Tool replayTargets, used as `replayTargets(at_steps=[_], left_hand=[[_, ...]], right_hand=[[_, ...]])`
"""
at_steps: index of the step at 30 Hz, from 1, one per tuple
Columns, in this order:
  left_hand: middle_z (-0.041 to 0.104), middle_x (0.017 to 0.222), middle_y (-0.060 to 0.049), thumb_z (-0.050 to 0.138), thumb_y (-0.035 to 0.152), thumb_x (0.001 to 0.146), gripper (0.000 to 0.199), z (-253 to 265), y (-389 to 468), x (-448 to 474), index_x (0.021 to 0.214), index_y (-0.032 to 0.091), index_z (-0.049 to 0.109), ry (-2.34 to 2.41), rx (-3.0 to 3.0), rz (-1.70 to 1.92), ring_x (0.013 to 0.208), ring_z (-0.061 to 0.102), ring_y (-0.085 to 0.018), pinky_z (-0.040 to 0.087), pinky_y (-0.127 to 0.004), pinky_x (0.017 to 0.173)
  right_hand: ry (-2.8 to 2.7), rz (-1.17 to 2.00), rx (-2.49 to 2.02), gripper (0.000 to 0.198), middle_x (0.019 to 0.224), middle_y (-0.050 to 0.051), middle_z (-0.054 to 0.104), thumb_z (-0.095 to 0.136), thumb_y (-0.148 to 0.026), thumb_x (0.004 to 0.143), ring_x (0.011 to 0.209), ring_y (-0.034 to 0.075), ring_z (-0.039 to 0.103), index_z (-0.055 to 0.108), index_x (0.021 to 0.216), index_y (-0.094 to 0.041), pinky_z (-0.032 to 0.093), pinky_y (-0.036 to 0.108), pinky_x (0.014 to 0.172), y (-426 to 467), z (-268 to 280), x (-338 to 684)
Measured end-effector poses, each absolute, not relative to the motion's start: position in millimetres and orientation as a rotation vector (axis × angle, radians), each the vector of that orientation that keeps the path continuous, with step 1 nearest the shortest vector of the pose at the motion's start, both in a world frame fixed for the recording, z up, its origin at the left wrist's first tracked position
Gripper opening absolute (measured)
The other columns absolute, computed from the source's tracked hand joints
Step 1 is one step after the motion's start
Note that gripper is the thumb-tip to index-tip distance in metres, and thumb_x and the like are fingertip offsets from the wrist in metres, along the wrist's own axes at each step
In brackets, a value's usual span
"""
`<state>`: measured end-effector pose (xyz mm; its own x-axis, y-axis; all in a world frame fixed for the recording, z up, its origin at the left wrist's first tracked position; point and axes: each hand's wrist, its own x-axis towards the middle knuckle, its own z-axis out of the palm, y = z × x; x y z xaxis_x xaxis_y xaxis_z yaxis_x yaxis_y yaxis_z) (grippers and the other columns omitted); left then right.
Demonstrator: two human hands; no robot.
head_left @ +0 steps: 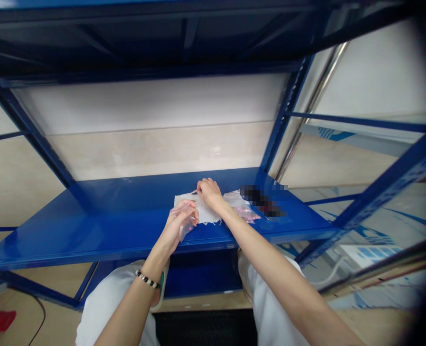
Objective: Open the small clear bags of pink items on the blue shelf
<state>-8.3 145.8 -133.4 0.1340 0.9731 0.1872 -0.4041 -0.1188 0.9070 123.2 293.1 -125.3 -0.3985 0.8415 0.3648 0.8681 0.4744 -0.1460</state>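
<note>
My left hand (178, 223) grips a small clear zip bag (187, 227) with a pink strip, held just above the front part of a blue metal shelf (101, 216). My right hand (208, 191) reaches further in, its fingers closed on the edge of a white cloth or paper piece (207, 211) lying on the shelf. Beside it on the right lie more small clear bags (242, 206) with pink contents. A beaded bracelet (147, 279) is on my left wrist.
A blurred dark object (263, 201) rests on the shelf right of the bags. Blue uprights and another shelf board overhead frame the space. A chrome pole (311, 103) stands behind on the right. Cardboard with blue print lies at lower right. My knees in white are below.
</note>
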Motion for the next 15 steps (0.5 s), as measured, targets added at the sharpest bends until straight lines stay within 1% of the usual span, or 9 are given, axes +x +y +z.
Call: replayTargets(at_steps=[3, 5, 9, 11, 13, 15], left_hand=[[0.063, 0.074, -0.004, 0.069, 0.039, 0.084, 0.028, -132.2, 144.4, -8.2, 0.099, 0.018, 0.058, 0.714, 1.096, 1.36, 0.06, 0.058, -0.013, 0.036, -0.02, 0.049], [0.064, 0.075, -0.004, 0.07, 0.038, 0.083, 0.028, -130.0, 142.4, -7.9, 0.098, 0.017, 0.058, 0.714, 1.098, 1.365, 0.061, 0.058, -0.013, 0.038, -0.02, 0.05], [0.064, 0.074, -0.003, 0.069, 0.041, 0.083, 0.03, -127.1, 139.7, -8.2, 0.099, 0.018, 0.059, 0.756, 1.113, 1.339, 0.061, 0.059, -0.013, 0.037, -0.021, 0.051], [0.064, 0.074, -0.003, 0.07, 0.043, 0.082, 0.032, -127.6, 140.4, -9.8, 0.099, 0.018, 0.059, 0.801, 1.116, 1.338, 0.06, 0.059, -0.013, 0.036, -0.021, 0.05], [0.066, 0.078, -0.003, 0.071, 0.046, 0.08, 0.034, -128.9, 142.1, -12.2, 0.097, 0.019, 0.061, 0.865, 1.116, 1.361, 0.061, 0.059, -0.013, 0.034, -0.021, 0.049], [0.069, 0.088, -0.005, 0.071, 0.048, 0.08, 0.034, -130.0, 143.8, -14.6, 0.097, 0.019, 0.062, 0.935, 1.126, 1.378, 0.066, 0.062, -0.014, 0.034, -0.02, 0.051]], right_hand=[[-2.286, -0.081, -1.413, 0.012, 0.108, 0.01, 0.069, 0.057, -0.022, 0.094, 0.107, 0.024, 0.056, 0.068, 0.094, -0.019, 0.041, 0.032, 0.089, 292.0, -115.5, 126.5], [-2.267, -0.052, -1.412, 0.012, 0.104, 0.008, 0.071, 0.057, -0.022, 0.093, 0.104, 0.023, 0.059, 0.069, 0.093, -0.02, 0.041, 0.03, 0.087, 291.5, -110.4, 128.5], [-2.265, 0.058, -1.434, 0.012, 0.091, 0.005, 0.074, 0.06, -0.017, 0.088, 0.088, 0.018, 0.065, 0.071, 0.089, -0.021, 0.043, 0.024, 0.074, 292.4, -108.1, 129.6], [-2.264, 0.108, -1.441, 0.013, 0.089, 0.005, 0.075, 0.06, -0.014, 0.086, 0.083, 0.017, 0.067, 0.072, 0.087, -0.02, 0.042, 0.022, 0.069, 293.3, -109.3, 129.1], [-2.264, 0.151, -1.441, 0.015, 0.088, 0.005, 0.075, 0.061, -0.011, 0.083, 0.082, 0.016, 0.068, 0.072, 0.085, -0.02, 0.042, 0.021, 0.067, 294.2, -110.8, 129.0], [-2.264, 0.187, -1.434, 0.017, 0.087, 0.004, 0.075, 0.061, -0.008, 0.08, 0.081, 0.015, 0.068, 0.072, 0.085, -0.02, 0.042, 0.02, 0.066, 295.5, -112.1, 129.7]])
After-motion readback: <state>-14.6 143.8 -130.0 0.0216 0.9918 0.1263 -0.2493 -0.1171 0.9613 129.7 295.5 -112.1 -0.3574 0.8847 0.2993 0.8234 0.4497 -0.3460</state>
